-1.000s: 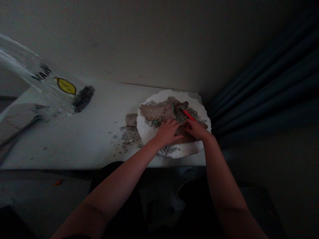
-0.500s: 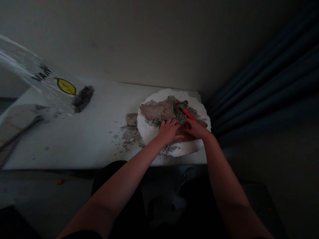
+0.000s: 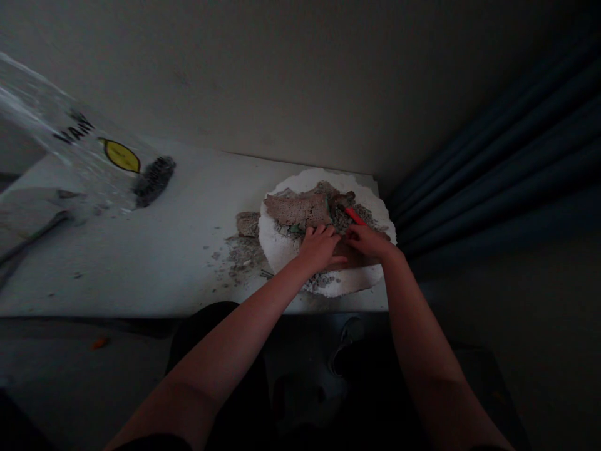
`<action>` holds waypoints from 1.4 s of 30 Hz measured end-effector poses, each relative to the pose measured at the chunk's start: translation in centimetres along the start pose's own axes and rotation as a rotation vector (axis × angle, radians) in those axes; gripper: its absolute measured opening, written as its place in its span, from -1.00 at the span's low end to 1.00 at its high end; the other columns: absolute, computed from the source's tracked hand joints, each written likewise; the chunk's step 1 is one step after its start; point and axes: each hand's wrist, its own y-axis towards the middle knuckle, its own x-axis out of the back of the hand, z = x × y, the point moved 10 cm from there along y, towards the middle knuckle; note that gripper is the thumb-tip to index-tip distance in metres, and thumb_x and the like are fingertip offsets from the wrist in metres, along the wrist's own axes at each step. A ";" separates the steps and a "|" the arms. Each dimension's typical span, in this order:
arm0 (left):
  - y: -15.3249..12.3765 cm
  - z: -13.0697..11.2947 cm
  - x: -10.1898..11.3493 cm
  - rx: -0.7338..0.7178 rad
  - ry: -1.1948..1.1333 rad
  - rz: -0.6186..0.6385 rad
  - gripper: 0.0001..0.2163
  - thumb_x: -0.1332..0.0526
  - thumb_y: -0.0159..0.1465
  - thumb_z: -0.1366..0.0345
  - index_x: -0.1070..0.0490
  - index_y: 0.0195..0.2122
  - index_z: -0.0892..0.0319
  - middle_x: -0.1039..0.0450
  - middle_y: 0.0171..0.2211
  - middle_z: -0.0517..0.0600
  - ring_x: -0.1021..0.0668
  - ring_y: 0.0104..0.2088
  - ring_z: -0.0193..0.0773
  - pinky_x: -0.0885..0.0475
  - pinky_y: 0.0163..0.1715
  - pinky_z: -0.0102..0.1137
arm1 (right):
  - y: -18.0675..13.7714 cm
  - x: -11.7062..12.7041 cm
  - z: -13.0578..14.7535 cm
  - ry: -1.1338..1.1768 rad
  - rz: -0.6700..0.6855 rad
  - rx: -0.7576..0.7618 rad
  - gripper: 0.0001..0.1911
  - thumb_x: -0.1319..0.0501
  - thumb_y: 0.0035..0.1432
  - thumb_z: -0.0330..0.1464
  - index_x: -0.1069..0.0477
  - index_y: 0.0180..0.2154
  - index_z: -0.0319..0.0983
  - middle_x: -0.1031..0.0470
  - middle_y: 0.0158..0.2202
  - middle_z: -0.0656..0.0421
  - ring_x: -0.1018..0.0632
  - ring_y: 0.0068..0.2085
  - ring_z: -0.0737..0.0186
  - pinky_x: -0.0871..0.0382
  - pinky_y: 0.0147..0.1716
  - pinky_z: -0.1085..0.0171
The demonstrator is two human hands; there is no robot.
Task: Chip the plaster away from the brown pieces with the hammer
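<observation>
A round white slab with a ragged rim [image 3: 273, 250] bears grey crumbs and brownish pieces. On its upper left lies a cracked, textured brown piece [image 3: 298, 210] with greenish bits along its edge. My left hand [image 3: 320, 246] rests with fingers spread and thumb out on a flat brown piece [image 3: 359, 258] at the slab's near side. To its right, my right hand [image 3: 369, 242] touches the same piece with curled fingers; whatever they pinch is hidden. Just beyond that hand lies a red-handled tool [image 3: 355, 216], its far end among the crumbs.
The slab stands at the right end of a white table [image 3: 154, 263]. Left of it are a rough chunk [image 3: 247, 223] and scattered grey debris [image 3: 244, 254]. A clear plastic bag [image 3: 94, 150] with dark contents stands farther left. A dark curtain [image 3: 488, 163] hangs at right.
My right hand has shifted slightly, with its fingers a little more curled over the brown piece. My left hand stays in place. The camera view has moved slightly.
</observation>
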 end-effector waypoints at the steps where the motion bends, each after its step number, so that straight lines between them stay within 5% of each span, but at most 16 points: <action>1: 0.0 0.0 0.0 0.002 -0.003 0.002 -0.49 -0.30 0.24 -0.11 -0.49 0.09 0.09 -0.43 0.09 0.15 -0.36 0.12 0.13 -0.24 0.02 -0.06 | -0.1 0.0 0.1 0.002 0.000 0.002 -0.91 -0.20 0.18 -0.48 -0.46 -0.30 -0.20 -0.54 -0.34 0.14 -0.54 -0.31 0.19 -0.39 -0.29 0.21; 12: 0.2 0.2 0.4 0.019 -0.043 -0.019 -0.43 -0.34 0.16 -0.15 -0.48 0.06 0.13 -0.46 0.06 0.13 -0.39 0.11 0.11 -0.25 0.05 -0.06 | -0.4 0.5 0.4 -0.010 -0.040 0.023 -0.92 -0.23 0.16 -0.49 -0.44 -0.29 -0.22 -0.50 -0.36 0.16 -0.52 -0.29 0.19 -0.33 -0.31 0.23; 17: 0.1 -0.3 0.6 -0.015 -0.098 -0.036 -0.13 -0.38 -0.01 -0.28 -0.32 0.23 0.13 -0.43 0.16 0.16 -0.38 0.16 0.14 -0.20 0.12 -0.04 | -1.7 1.0 0.6 -0.013 -0.036 0.025 -0.66 -0.30 0.10 -0.48 -0.44 -0.04 -0.23 -0.50 -0.35 0.17 -0.51 -0.34 0.18 -0.32 -0.37 0.24; 20: 0.0 -0.7 0.3 -0.034 -0.103 -0.021 -0.07 -0.41 -0.03 -0.23 -0.23 0.29 0.13 -0.43 0.17 0.18 -0.38 0.16 0.15 -0.16 0.15 -0.03 | -2.3 1.4 1.1 -0.064 -0.045 0.043 -0.57 -0.35 0.05 -0.48 -0.46 0.01 -0.24 -0.55 -0.19 0.07 -0.55 -0.21 0.12 -0.38 -0.25 0.20; 23: 0.0 -0.9 0.2 -0.033 -0.102 -0.003 -0.06 -0.44 -0.06 -0.18 -0.21 0.29 0.11 -0.44 0.17 0.18 -0.40 0.15 0.18 -0.15 0.15 -0.01 | -2.5 1.3 1.6 -0.099 -0.014 0.053 -0.41 -0.47 -0.06 -0.39 -0.47 0.06 -0.23 -0.53 0.01 -0.02 -0.55 -0.08 0.03 -0.41 -0.13 0.14; 33: 0.0 -1.5 0.7 -0.010 -0.117 -0.056 -0.13 -0.46 -0.10 -0.03 -0.21 0.19 0.25 -0.49 0.05 0.25 -0.49 0.08 0.17 -0.08 0.25 -0.02 | -3.0 0.1 2.8 -0.148 0.076 0.102 -0.07 -0.59 -0.30 -0.28 -0.40 0.18 -0.21 -0.53 0.05 -0.06 -0.51 0.10 -0.17 -0.41 0.06 -0.01; 42: 0.1 -2.6 1.1 -0.098 -0.082 -0.045 -0.17 -0.43 -0.02 0.02 -0.19 0.24 0.20 -0.47 0.08 0.24 -0.44 0.12 0.18 -0.11 0.21 -0.03 | -2.9 0.0 2.2 -0.102 0.058 0.066 -0.07 -0.59 -0.34 -0.37 -0.37 0.14 -0.20 -0.50 0.09 -0.06 -0.51 0.11 -0.15 -0.41 0.07 -0.04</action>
